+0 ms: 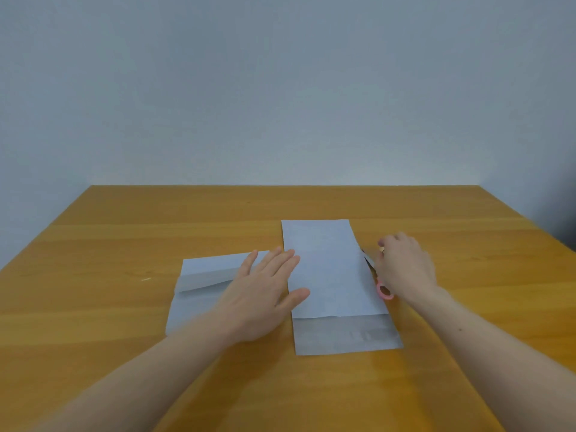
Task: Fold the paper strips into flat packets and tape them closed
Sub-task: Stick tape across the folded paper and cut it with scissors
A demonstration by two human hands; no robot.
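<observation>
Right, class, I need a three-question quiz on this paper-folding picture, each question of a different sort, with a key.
1. True or false: the left hand lies flat with straight fingers across both paper strips.
2. Which strip has a fold at its near end? A. upright strip B. left strip C. neither
3. What colour is the handle of the scissors under the right hand?

Key: 1 true; 2 A; 3 pink.
</observation>
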